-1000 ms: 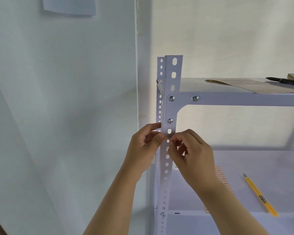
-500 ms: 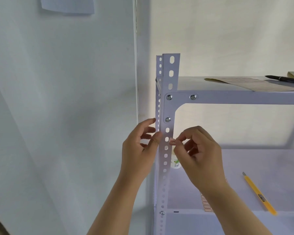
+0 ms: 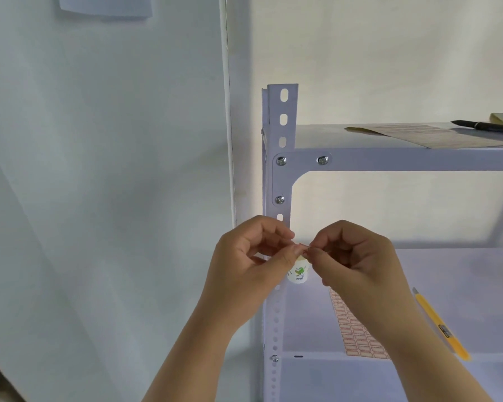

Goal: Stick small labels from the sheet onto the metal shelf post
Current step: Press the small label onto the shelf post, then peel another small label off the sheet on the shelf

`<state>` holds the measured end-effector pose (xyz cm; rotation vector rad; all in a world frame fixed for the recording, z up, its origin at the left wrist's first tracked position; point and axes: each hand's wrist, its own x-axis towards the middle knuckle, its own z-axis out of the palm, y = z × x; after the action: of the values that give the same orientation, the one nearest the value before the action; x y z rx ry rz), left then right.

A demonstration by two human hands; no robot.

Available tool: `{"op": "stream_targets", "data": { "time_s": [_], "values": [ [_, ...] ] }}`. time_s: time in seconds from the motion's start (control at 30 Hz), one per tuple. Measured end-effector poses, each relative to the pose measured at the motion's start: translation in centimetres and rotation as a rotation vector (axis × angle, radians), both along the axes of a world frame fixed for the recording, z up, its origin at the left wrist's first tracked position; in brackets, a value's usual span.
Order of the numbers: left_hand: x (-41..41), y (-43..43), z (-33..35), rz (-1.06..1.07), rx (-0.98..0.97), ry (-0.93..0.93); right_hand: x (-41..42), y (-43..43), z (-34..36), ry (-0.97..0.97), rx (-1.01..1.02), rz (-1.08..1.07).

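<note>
Both hands meet in front of the metal shelf post (image 3: 280,181). The left hand (image 3: 253,265) and right hand (image 3: 357,256) pinch one small label (image 3: 303,250) between narrow fingertips. It looks very thin, light and sticky, so I think only its edges should be held. The label sheet (image 3: 352,329) lies at the lower shelf's front edge.

I see a plain storage corner: white walls (image 3: 99,169), slotted metal shelving (image 3: 282,117), with a pen (image 3: 485,126) and utility knife (image 3: 439,323) on it.
</note>
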<state>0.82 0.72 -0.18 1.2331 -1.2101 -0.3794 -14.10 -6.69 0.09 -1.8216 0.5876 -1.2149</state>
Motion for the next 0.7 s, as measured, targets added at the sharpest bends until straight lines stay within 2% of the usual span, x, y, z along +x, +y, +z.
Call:
{"op": "stream_targets", "data": {
  "time_s": [0.33, 0.53, 0.7],
  "values": [
    [-1.8, -0.3, -0.5, -0.009, 0.019, 0.003, -0.9, -0.3, -0.8, -0.018, 0.096, 0.074],
    [-2.3, -1.5, -1.1, 0.065, 0.004, 0.024, -1.4, -0.4, -1.2, -0.028, 0.169, 0.074],
    [-2.2, -1.8, -1.3, 0.053, 0.018, -0.06, -1.5, -0.6, -1.3, -0.043, 0.15, 0.032]
  ]
}}
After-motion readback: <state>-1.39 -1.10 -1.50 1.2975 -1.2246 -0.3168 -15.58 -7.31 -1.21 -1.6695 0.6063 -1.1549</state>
